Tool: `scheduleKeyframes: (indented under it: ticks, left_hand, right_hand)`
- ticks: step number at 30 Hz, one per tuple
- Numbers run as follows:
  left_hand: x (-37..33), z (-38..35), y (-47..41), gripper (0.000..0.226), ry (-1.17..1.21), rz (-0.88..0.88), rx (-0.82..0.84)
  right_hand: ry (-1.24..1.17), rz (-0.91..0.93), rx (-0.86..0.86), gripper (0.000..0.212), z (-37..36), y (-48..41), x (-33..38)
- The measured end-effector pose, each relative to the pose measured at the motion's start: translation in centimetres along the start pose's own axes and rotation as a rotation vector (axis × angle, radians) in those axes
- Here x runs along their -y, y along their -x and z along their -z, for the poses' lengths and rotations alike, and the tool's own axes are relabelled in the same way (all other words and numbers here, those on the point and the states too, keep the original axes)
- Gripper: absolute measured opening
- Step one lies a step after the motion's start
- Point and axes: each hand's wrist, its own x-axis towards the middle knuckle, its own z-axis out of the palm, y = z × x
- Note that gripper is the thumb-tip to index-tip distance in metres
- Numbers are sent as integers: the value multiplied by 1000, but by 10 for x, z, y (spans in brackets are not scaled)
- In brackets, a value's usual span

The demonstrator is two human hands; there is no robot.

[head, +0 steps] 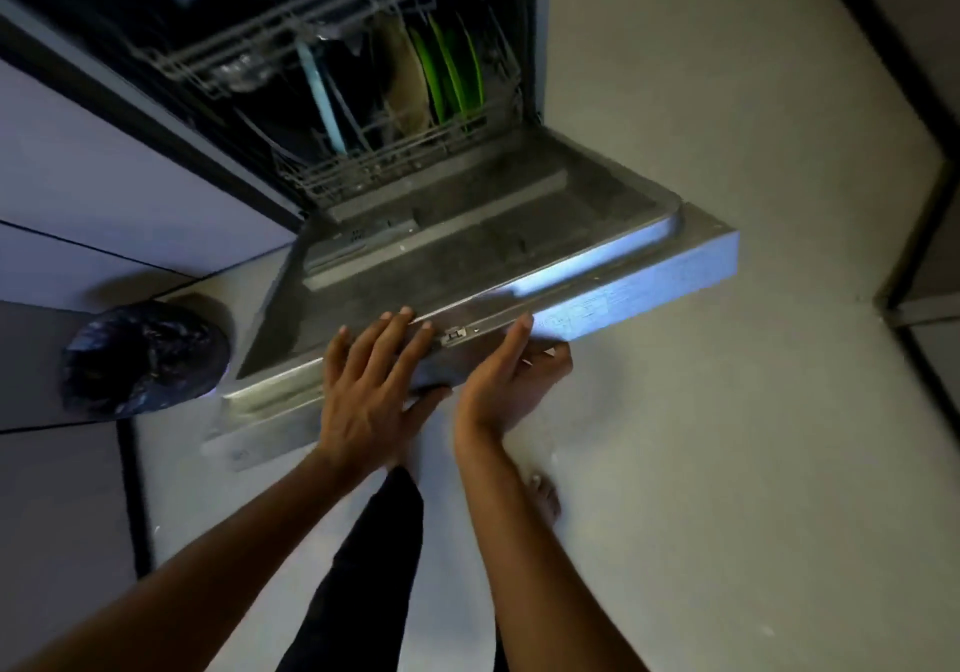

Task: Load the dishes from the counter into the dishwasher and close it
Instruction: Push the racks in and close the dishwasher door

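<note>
- Head view: left hand [371, 385] is spread, fingers straight and slightly apart. The fingertips lie flat on the inner face of the dishwasher door [467, 256] at its free edge, and the thumb is tucked under that edge.
- Right hand [501, 385] is also unclenched, palm turned inward and up. It cups the outer rim of the same edge just beside the latch, with a fingertip touching the rim. Neither hand holds any loose item.
- Both forearms are bare and reach forward and down from the bottom of the frame, converging on the middle of the door's free edge. The wrists are close together but apart.
- Door is let down, inner face up. Its long free edge runs from lower left to upper right, and the hinge side meets the tub.
- Lower rack [415, 162] sits inside the tub, behind the door's hinge edge. Green plates [452, 68] stand on edge at its right side, with a beige plate [402, 79] just beside them and a pale blue item [324, 94] further left.
- Upper rack [311, 32] is above; its contents are too dark to identify.
- Bin with a dark liner [140, 354] stands on the floor [701, 437], near the door's left corner.
</note>
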Motion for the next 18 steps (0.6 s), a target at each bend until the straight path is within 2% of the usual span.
scheduleKeyframes:
  ticks: [3, 5, 7, 11, 18]
  left_hand:
    - [29, 27, -36, 68, -54, -58, -153]
    - [47, 45, -62, 65, -90, -102, -178]
    - [67, 64, -92, 66, -121, -80, -179]
    - [102, 93, -145, 76, -93, -5, -202]
    - [177, 142, -249, 83, -71, 58, -365]
  right_hand:
    - [21, 127, 78, 55, -35, 13, 29]
    - [25, 201, 92, 64, -56, 18, 46]
    - [3, 297, 126, 71, -84, 24, 65]
    - [30, 369, 157, 81, -132, 29, 101]
    - [585, 605, 338, 99, -198, 29, 179]
